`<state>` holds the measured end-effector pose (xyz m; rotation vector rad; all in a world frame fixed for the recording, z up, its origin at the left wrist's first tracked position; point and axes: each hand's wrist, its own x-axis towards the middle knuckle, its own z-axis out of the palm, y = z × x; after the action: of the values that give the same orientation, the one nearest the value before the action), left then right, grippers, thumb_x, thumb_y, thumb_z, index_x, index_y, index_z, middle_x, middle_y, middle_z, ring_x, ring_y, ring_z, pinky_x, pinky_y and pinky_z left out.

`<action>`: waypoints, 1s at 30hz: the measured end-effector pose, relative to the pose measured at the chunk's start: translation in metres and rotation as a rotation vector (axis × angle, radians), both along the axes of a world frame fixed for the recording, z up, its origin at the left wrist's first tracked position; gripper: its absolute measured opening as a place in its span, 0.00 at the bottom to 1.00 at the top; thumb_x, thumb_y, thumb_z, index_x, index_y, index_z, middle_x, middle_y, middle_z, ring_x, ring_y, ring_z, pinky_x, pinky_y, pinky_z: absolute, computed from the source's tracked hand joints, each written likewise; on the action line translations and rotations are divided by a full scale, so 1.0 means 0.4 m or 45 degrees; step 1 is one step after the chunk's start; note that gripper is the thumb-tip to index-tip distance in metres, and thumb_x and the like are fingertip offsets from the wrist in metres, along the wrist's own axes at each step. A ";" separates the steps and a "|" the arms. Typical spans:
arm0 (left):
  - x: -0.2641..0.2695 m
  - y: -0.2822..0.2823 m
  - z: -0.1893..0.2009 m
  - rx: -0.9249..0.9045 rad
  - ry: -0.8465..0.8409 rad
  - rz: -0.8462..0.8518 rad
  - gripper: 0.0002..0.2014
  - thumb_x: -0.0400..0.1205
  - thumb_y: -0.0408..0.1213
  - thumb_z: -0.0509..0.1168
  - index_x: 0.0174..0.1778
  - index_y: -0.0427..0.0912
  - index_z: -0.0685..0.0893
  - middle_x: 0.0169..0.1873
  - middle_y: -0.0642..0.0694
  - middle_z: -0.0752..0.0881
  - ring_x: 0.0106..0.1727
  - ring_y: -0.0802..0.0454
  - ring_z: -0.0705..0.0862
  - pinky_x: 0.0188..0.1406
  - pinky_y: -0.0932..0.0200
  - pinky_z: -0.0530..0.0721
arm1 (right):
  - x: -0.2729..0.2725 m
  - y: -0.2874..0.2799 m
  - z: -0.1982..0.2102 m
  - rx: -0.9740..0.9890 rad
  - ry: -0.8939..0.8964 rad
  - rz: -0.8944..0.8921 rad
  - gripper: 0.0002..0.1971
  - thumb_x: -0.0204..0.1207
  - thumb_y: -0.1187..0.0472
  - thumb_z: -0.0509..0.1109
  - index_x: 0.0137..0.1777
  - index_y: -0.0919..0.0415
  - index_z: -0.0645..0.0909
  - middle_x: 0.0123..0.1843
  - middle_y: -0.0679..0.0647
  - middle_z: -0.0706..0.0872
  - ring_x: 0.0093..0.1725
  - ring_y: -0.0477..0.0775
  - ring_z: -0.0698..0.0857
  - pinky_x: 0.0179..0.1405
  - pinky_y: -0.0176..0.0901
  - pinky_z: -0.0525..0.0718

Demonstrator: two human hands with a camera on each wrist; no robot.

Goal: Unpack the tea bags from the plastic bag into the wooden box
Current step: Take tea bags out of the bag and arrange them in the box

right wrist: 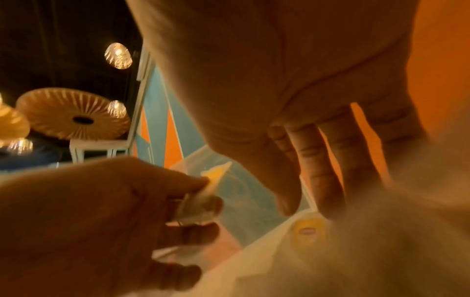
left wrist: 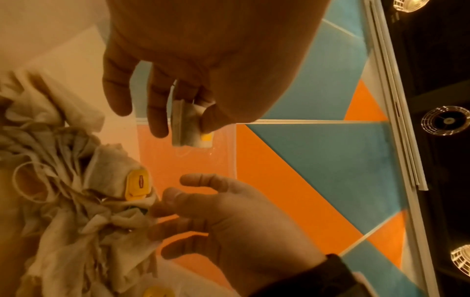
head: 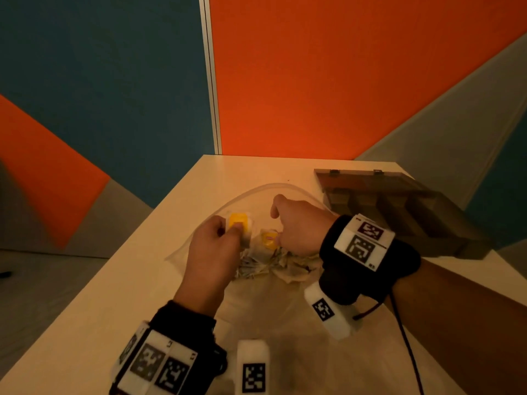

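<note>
A pale table is set against wall panels of orange and blue, under warm, dim light. Nearest the viewer, a clear plastic bag is spread flat on the table, and a loose heap of tea bags with tangled strings is held within it; an exact count cannot be made, though two yellow tags are seen from the head view. Both hands are placed inside the bag's mouth. One tea bag with a yellow tag is pinched between the thumb and fingers of the left hand, lifted just above the heap. The right hand is lowered over the heap with its fingers loosely extended, its fingertips near a second tea bag with a yellow tag; nothing is seen to be gripped by it. Farther off, to the right and well apart from the bag, one wooden box is set on the table with its lid raised; its compartments are seen in a row, but their contents cannot be made out through the blur.
</note>
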<state>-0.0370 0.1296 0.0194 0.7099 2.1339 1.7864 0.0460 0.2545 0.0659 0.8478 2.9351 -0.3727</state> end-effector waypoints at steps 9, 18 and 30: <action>0.002 -0.009 -0.007 0.118 -0.146 0.035 0.13 0.82 0.36 0.62 0.45 0.26 0.78 0.48 0.25 0.85 0.51 0.32 0.85 0.39 0.51 0.77 | -0.021 0.002 -0.021 0.067 0.007 0.061 0.10 0.77 0.53 0.71 0.58 0.52 0.83 0.52 0.50 0.85 0.41 0.50 0.78 0.27 0.36 0.69; -0.015 -0.020 -0.008 -0.004 0.180 0.109 0.11 0.78 0.41 0.68 0.35 0.37 0.85 0.33 0.41 0.88 0.40 0.42 0.86 0.47 0.37 0.85 | 0.029 0.004 0.004 -0.275 0.360 0.176 0.04 0.75 0.54 0.75 0.40 0.50 0.84 0.36 0.46 0.82 0.34 0.44 0.81 0.34 0.39 0.77; 0.036 -0.002 0.008 -0.062 -0.057 -0.252 0.08 0.82 0.35 0.65 0.44 0.33 0.83 0.41 0.32 0.89 0.38 0.43 0.88 0.38 0.48 0.87 | 0.063 0.030 -0.004 -0.629 0.313 0.092 0.04 0.79 0.57 0.71 0.44 0.54 0.81 0.41 0.61 0.87 0.39 0.57 0.81 0.41 0.55 0.82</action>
<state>-0.0224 0.1288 0.0226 0.8292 1.9948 1.6268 0.0711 0.2664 0.0643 0.6604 2.8539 -1.2073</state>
